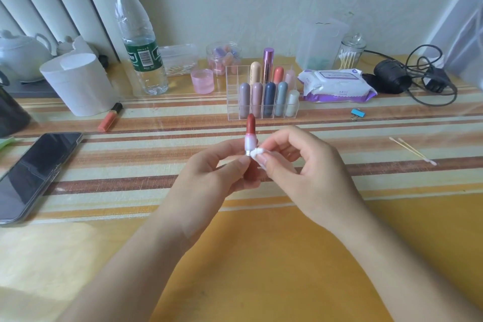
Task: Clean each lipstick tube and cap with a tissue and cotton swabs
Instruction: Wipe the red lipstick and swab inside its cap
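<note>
Landmark: clear acrylic organizer (233,78) at the middle of the striped table (287,256), against the far wall side.
Organizer contents: capped lipsticks (269,98) stand upright in two rows; the left-hand compartments hold nothing.
Lipstick tube (250,136): uncapped, red bullet up, held upright above the table directly in front of the organizer, on the person's side.
Left hand (222,167): thumb and fingers curled round the lower body of the tube, gripping it.
Right hand (300,165): thumb and forefinger pinched on a small white tissue wad (256,155); remaining fingers loosely bent behind.
Tissue contact: the wad touches the tube at its pale collar, just above the left fingertips.
Cotton swabs (413,150): two lie flat, well to the right of the organizer and nearer the person.
Wet-wipe pack (337,83): just to the right of the organizer.
Swab jar (350,53): glass, lidded, behind and right of the organizer.
Pink jar (202,81): just left of the organizer.
Water bottle (138,39): upright, further left.
Orange gloss tube (109,117): lying flat, left of the organizer.
Phone (34,172): face up, far left, nearer the person.
</note>
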